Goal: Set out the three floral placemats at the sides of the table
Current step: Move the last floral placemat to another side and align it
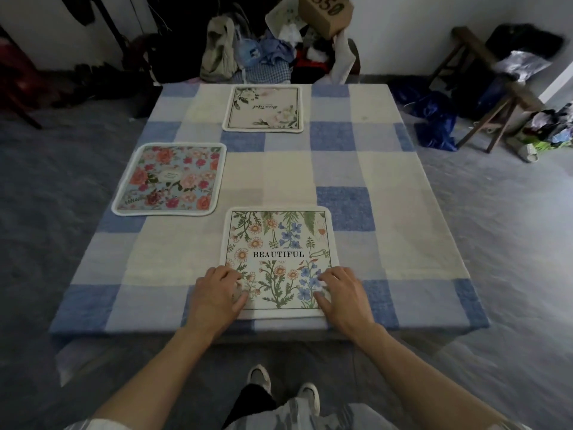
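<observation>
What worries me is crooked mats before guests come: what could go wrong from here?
1. The near mat lies close to the front edge of the tablecloth, where it drops off the table. A pull by the left hand or right hand, both resting on it, might slide it over.
2. The cloth may be loose. Pushing the mat could drag it and shift the rose mat and the far mat.

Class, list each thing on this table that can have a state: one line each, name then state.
BEAUTIFUL placemat: flat at near edge, under both hands.
rose placemat: flat at left side, untouched.
pale placemat: flat at far side, untouched.
left hand: rests on BEAUTIFUL placemat.
right hand: rests on it too.
</observation>
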Motion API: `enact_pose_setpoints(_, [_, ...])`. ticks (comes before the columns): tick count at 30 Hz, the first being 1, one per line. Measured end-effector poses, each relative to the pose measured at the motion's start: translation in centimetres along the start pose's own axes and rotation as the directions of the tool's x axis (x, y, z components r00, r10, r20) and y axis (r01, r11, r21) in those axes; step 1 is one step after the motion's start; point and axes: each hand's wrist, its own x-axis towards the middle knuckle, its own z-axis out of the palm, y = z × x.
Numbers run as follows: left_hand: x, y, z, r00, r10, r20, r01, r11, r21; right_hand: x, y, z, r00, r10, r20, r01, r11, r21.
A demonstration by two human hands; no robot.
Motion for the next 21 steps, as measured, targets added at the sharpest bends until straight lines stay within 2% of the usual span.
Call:
enact_pose_setpoints(9, [7.0, -2.1, -1.8, 0.995, -0.015, -0.096, 0.005, 0.994, -0.112, 6.3, -2.0, -0.3, 0.999, -0.048, -0.019, 0.048, 0.999, 0.009])
enact_pose_setpoints(17, [15.4, -5.9, -1.4, 0.999, 0.029, 0.014, -0.026, 0.981, -0.192, 13.2, -3.4, -0.1, 0.999, 0.045, 0.012, -0.044, 0.997, -0.061])
enact_pose_setpoints(21, [17.8, -6.8, -0.6, 0.994, 0.072, 0.078, -0.058, 0.984, -0.171, 14.9, -2.7, 0.0, 0.995, 0.095, 0.007, -0.094, 0.994, -0.061])
